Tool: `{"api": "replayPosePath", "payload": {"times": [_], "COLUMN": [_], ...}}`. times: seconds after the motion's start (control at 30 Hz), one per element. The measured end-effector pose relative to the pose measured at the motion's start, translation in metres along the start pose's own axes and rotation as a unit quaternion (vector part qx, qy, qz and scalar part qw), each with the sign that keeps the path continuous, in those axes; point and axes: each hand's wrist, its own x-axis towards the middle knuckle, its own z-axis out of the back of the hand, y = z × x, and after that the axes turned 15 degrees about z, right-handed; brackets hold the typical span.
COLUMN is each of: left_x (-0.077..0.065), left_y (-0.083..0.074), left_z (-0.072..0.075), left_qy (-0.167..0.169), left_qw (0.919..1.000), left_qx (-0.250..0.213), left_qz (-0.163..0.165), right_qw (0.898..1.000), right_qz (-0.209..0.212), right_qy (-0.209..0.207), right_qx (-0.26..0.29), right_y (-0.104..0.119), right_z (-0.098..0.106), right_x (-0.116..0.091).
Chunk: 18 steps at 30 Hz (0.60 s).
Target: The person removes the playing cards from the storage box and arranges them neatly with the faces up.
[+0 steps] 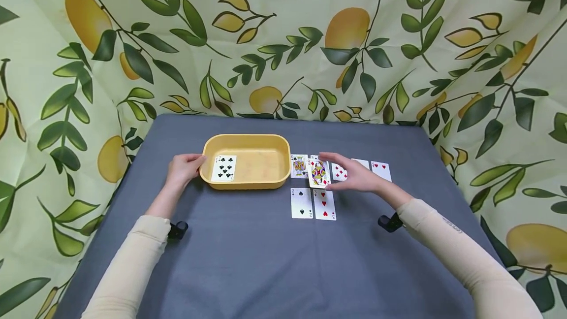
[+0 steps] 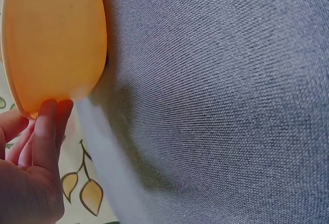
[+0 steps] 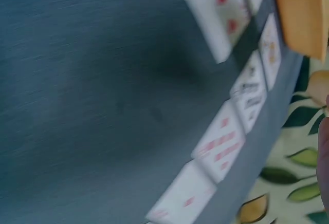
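Observation:
My left hand pinches the left end of a yellow tray, with the thumb and fingers at its rim; the left wrist view shows the fingers against the tray's wall. Inside the tray, at its left, lies a clubs playing card. To the right of the tray my right hand holds a red diamond face card between thumb and fingers, over the row of cards. It covers most of a black-suited card of that row. In the right wrist view, only a sliver of this hand shows.
Beside the tray, the row has a face card, a hearts card and a two of hearts at its right end. Nearer lie a two of spades and a three of hearts. A leaf-print cloth hangs behind the grey table.

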Motion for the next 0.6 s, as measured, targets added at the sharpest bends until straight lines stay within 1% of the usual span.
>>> {"api": "replayPosePath", "payload": {"times": [0.1, 0.23, 0.3, 0.43, 0.6], "left_x": [-0.002, -0.002, -0.001, 0.001, 0.001], "left_y": [-0.002, 0.000, 0.001, 0.001, -0.001], "left_z": [0.000, 0.003, 0.003, 0.001, -0.001], "left_qy": [0.005, 0.005, 0.004, 0.006, 0.004], "left_qw": [0.9999, 0.9999, 1.0000, 0.9999, 0.9999], "left_qx": [-0.007, -0.008, -0.002, 0.006, 0.010], "left_qz": [0.005, 0.009, 0.007, 0.005, 0.012], "right_qw": [1.000, 1.000, 0.999, 0.999, 0.999], "right_qz": [-0.011, -0.020, -0.026, -0.031, -0.032], "right_qy": [-0.005, -0.010, -0.013, -0.010, -0.012], "right_qx": [-0.002, -0.018, -0.026, -0.034, -0.038], "right_y": [-0.004, -0.011, -0.014, -0.018, -0.020], "right_z": [0.000, -0.003, -0.005, -0.010, -0.016], "right_x": [-0.026, -0.051, -0.062, -0.081, -0.097]}}
